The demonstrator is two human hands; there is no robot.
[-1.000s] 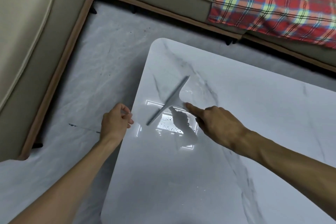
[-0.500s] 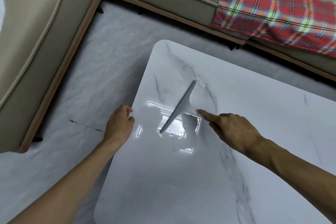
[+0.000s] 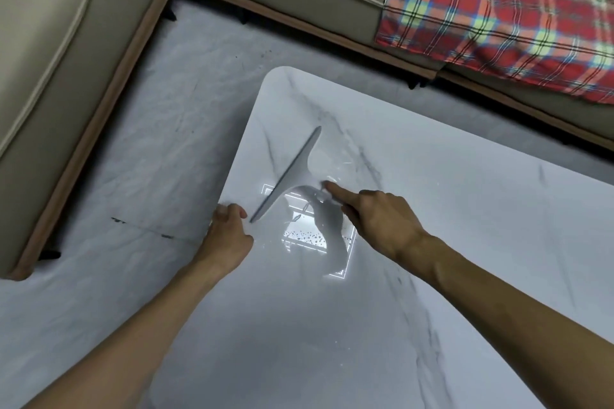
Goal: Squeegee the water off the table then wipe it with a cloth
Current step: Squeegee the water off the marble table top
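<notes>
the table (image 3: 465,242) top lies open right of the right hand (image 3: 382,219) and across its near part. the squeegee (image 3: 289,173), its handle under the right hand, slants near the left edge. its blade runs from just beside the left hand (image 3: 229,236) toward the far corner and bars the way between the hands. a strip of floor (image 3: 149,159) is open left of and beyond the table, walled in by the sofa (image 3: 66,60). a blanket (image 3: 498,16) hangs over the sofa's far right.
</notes>
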